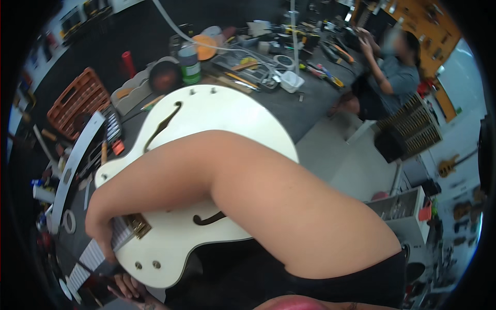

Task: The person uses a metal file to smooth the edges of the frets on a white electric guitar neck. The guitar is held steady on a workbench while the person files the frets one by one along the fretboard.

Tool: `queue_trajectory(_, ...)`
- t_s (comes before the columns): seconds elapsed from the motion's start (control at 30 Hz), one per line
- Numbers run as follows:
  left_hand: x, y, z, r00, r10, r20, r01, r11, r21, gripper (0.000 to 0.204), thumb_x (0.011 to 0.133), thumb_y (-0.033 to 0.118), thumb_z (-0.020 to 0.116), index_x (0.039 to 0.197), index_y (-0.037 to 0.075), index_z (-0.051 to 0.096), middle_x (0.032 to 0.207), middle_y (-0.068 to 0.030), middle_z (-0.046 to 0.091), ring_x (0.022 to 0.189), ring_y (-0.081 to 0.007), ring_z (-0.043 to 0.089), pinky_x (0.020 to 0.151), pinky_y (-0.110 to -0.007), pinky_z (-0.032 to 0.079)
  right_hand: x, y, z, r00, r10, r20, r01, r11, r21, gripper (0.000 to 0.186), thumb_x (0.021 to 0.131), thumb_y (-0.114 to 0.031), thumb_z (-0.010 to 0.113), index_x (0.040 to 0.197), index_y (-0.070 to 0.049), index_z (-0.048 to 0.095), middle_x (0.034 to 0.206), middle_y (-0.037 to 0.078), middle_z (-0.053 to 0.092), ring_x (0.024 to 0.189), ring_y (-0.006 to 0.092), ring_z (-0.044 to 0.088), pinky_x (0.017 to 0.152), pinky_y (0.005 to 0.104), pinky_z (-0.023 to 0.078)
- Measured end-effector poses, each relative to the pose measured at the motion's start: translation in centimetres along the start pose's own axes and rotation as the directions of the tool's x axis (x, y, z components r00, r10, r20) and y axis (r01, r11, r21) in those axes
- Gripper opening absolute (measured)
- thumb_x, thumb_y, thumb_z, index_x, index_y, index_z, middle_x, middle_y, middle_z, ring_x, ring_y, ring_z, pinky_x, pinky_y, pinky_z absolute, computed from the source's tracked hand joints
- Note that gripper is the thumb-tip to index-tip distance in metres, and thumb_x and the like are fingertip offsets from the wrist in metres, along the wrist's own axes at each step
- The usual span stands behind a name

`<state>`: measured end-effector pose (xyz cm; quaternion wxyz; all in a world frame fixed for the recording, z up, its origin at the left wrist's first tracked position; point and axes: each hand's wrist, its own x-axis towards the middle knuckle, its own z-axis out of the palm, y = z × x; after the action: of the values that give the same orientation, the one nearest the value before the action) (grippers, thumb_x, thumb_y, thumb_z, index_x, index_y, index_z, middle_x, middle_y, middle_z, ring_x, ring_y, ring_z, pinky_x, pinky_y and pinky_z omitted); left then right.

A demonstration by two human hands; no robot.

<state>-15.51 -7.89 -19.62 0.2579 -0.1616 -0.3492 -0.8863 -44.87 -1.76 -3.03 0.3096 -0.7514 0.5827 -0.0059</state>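
A cream hollow-body electric guitar (243, 113) lies face up before me, its neck running to the lower left. My right arm reaches across the body, and my right hand (98, 225) bends down over the fretboard (121, 232) beside the gold pickup (138, 226). Most of its fingers are hidden or blurred, so their grip cannot be made out. Low at the left, my left hand (126, 287) is closed beside the neck, its fingers curled round something dark and indistinct. Dark f-holes (165, 124) cut the guitar's top, and no strings can be made out over it.
A dark workbench (274, 106) carries an orange tool case (80, 103), a green-labelled bottle (189, 64), a tape roll (68, 221), a white tub (292, 81) and scattered tools. At the right another person (398, 77) sits with hands raised. A drawer cabinet (403, 212) stands nearer.
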Motion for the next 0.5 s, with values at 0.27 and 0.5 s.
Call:
queue_trajectory(0.27, -0.1, 1.0, 6.4, 0.950, 0.142, -0.280, -0.113, 0.987, 0.114, 0.054, 0.123, 0.033, 0.046, 0.172, 0.012, 0.044, 0.060, 0.0023, 0.048, 0.044, -0.0129, 0.047, 0.050, -0.030, 0.038, -2.8, -0.9, -0.7, 0.992, -0.020, -0.122, 0.023, 0.999, 0.023, 0.085, 0.082, -0.071, 0.086, 0.123, 0.003, 0.080, 0.116, 0.028, 0.082, 0.109, 0.0416, 0.079, 0.100, 0.0495, 0.060)
queue_trajectory(0.5, -4.8, 9.1, 15.7, 0.740, 0.347, -0.576, 0.259, 0.643, 0.721, 0.053, 0.120, 0.024, 0.056, 0.168, 0.003, 0.050, 0.070, -0.0038, 0.062, 0.055, -0.0115, 0.056, 0.054, -0.030, 0.047, -3.2, -2.0, -1.4, 0.999, 0.004, -0.045, 0.001, 0.994, 0.108, 0.070, 0.086, -0.059, 0.085, 0.118, 0.003, 0.075, 0.106, 0.021, 0.081, 0.101, 0.0347, 0.078, 0.091, 0.0441, 0.059)
